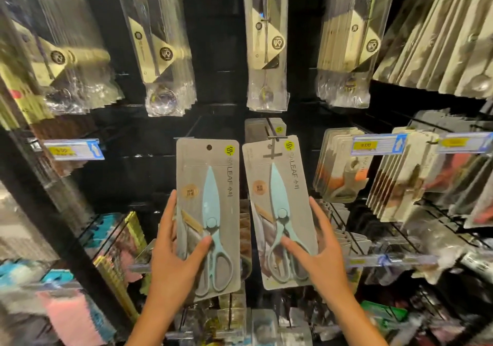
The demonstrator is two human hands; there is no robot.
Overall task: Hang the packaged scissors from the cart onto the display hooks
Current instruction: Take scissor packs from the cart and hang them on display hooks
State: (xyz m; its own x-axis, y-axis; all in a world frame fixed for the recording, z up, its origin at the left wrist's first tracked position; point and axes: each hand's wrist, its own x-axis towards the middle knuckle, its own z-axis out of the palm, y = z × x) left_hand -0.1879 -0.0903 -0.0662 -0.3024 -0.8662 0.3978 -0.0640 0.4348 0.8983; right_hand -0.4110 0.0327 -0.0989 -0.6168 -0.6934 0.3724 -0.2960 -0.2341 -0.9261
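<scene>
I hold two grey cards of pale-blue scissors up against a black display wall. My left hand (174, 249) grips the left scissors pack (209, 185) at its lower edge, thumb across the handles; its round hang hole is free of any hook. My right hand (317, 249) grips the right scissors pack (277, 183), whose top slot sits at the tip of a display hook (274, 138). More of the same packs hang behind it on that hook. The cart is out of view.
Clear packs of cutlery (266, 41) hang on the hooks above. Price tags (378, 144) stick out on hook arms at the left and right. Stacked grey packs (338, 164) hang to the right, and pink and blue goods (66, 308) fill the lower left.
</scene>
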